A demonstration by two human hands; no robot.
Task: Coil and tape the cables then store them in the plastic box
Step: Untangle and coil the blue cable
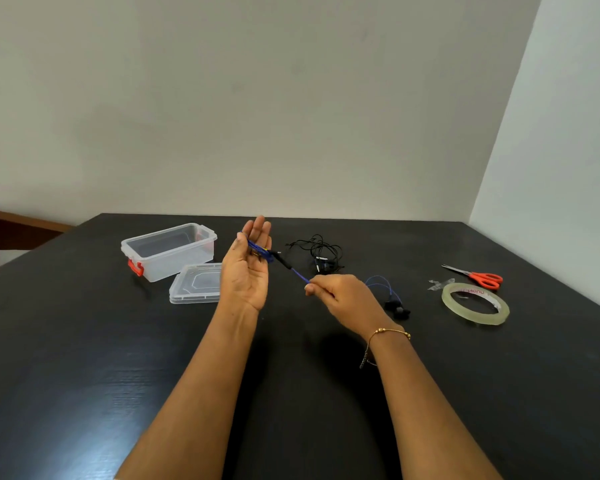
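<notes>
Toward the counter's [84, 358] far left corner we see the plastic box [168, 251], open, with red latches, its lid [196, 284] lying just beside it on the near side; neither shows any label we can read. Next, the left hand [246, 268] stands upright with straight fingers, a few turns of the blue cable [297, 273] wound across them. The cable runs taut to the right hand [343, 296], which pinches it; its free end with dark earbuds [397, 306] lies on the counter behind that hand. We judge that the turns could slide off the straight fingers if tension drops, and that the trailing end could snag the black cable [321, 254] tangled near the far edge. Toward the right edge lie a cut strip of tape [439, 284], red-handled scissors [478, 276] and the tape roll [475, 304]. The strip could stick to the counter or fold on itself. Red print inside the roll's core is mirrored and too small to read.
</notes>
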